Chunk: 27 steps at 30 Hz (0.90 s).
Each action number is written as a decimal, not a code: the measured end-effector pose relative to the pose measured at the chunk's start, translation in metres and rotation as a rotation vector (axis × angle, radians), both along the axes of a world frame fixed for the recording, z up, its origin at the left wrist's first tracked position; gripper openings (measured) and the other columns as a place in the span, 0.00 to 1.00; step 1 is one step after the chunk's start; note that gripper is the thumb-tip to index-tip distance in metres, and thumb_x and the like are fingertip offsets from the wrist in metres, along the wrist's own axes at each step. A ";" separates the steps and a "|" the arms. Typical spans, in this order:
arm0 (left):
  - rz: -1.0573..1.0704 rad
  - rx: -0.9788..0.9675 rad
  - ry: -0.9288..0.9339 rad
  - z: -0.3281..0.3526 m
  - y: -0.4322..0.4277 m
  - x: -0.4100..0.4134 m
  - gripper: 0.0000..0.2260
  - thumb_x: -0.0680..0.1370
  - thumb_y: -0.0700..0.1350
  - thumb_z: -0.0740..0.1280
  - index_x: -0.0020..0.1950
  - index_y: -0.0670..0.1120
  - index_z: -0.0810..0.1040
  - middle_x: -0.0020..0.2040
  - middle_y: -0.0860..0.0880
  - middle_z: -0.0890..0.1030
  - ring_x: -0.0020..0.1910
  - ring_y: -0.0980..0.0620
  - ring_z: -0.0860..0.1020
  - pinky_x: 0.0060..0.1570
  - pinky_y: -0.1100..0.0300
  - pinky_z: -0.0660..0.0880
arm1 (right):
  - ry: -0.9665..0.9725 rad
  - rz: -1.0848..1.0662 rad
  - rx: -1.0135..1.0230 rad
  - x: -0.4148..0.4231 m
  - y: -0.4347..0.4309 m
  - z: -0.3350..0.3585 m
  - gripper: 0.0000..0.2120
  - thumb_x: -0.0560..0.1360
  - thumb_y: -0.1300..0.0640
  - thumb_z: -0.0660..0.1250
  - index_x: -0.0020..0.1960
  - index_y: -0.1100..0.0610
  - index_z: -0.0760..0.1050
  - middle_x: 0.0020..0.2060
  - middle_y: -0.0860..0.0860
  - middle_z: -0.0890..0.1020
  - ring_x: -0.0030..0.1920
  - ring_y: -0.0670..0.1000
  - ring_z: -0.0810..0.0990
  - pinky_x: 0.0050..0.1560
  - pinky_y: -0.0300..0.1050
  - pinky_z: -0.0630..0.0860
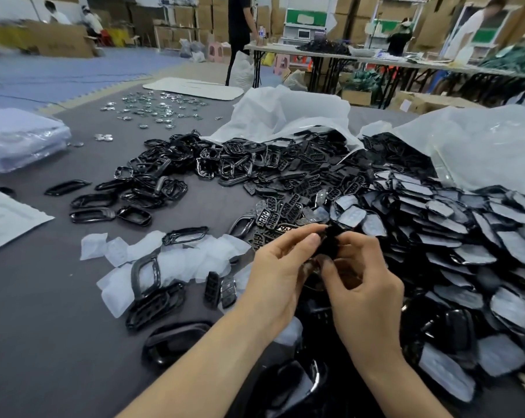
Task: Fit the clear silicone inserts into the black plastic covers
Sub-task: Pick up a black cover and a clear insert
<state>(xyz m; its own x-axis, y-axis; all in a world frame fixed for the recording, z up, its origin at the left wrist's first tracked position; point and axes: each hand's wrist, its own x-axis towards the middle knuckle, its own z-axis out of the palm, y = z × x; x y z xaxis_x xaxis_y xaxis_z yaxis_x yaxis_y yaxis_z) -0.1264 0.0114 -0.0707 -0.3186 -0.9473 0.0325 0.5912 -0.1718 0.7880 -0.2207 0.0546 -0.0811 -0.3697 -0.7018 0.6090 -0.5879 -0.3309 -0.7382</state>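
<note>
My left hand [280, 273] and my right hand [363, 285] meet above the grey table, both pinching one small black plastic cover [329, 241] between thumb and fingers. The piece is blurred and partly hidden by my fingers, so I cannot tell whether an insert sits in it. Loose clear silicone inserts [176, 260] lie in a heap to the left of my hands. To the right spreads a big pile of black covers with clear inserts in them [454, 236]. Bare black covers [285, 188] are heaped behind my hands.
Black frame rings [152, 179] lie scattered at centre left, small silver discs [155, 110] farther back. White plastic bags [288, 113] hold more parts. A wrapped stack [20, 140] and a paper sheet [8, 215] sit at the left. People work at distant tables [375, 60].
</note>
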 end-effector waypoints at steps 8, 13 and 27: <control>0.126 -0.024 -0.143 -0.001 -0.006 0.003 0.11 0.79 0.32 0.61 0.48 0.43 0.81 0.42 0.51 0.86 0.42 0.56 0.83 0.43 0.65 0.80 | -0.641 0.222 0.115 -0.010 -0.005 0.009 0.06 0.76 0.67 0.66 0.48 0.57 0.77 0.34 0.51 0.84 0.31 0.47 0.81 0.32 0.37 0.78; 0.161 -0.093 -0.189 0.000 -0.006 0.006 0.17 0.77 0.29 0.62 0.40 0.46 0.84 0.51 0.49 0.84 0.51 0.52 0.82 0.46 0.64 0.78 | -0.950 0.310 0.116 -0.019 -0.009 0.016 0.05 0.75 0.67 0.66 0.45 0.59 0.77 0.27 0.48 0.80 0.27 0.45 0.79 0.31 0.35 0.77; 0.160 -0.065 -0.195 0.001 -0.005 0.001 0.19 0.76 0.25 0.56 0.49 0.40 0.83 0.50 0.34 0.81 0.53 0.46 0.80 0.60 0.61 0.75 | -0.816 0.258 0.084 -0.024 -0.010 0.014 0.12 0.78 0.69 0.62 0.52 0.53 0.76 0.31 0.46 0.79 0.28 0.45 0.79 0.31 0.39 0.78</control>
<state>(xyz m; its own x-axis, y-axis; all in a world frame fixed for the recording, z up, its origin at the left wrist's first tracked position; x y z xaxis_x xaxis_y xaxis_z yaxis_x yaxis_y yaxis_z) -0.1249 0.0059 -0.0698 -0.1706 -0.9842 0.0480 0.4429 -0.0330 0.8960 -0.2448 0.0441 -0.0675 -0.4919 -0.8550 0.1643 0.2240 -0.3066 -0.9251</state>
